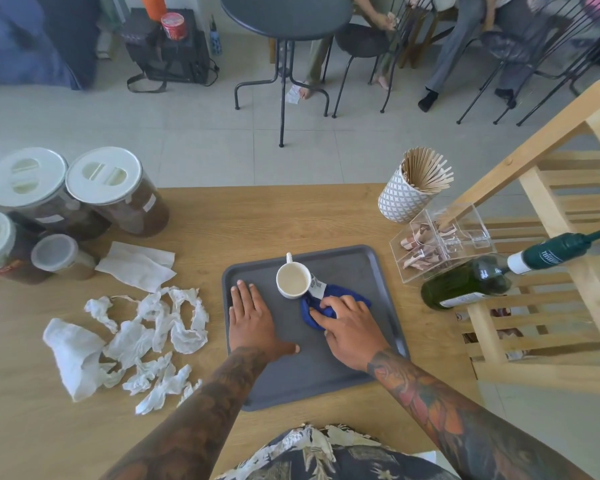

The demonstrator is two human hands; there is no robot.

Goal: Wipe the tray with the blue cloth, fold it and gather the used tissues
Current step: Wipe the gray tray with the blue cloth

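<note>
A dark grey tray [354,265] lies on the wooden table in front of me. On its far middle stands a white cup [292,280]. A bunched blue cloth [340,295] with a white label lies just right of the cup. My right hand [350,327] presses on the cloth with fingers curled over it. My left hand [252,322] lies flat on the tray's left part, fingers spread, holding nothing. Several crumpled white tissues [146,337] are scattered on the table left of the tray.
Lidded jars [115,188] stand at the back left. A patterned holder of wooden sticks [407,192], a clear sachet box [440,244] and a tipped green bottle [465,282] lie to the right, beside a wooden rack [541,306]. People sit beyond the table.
</note>
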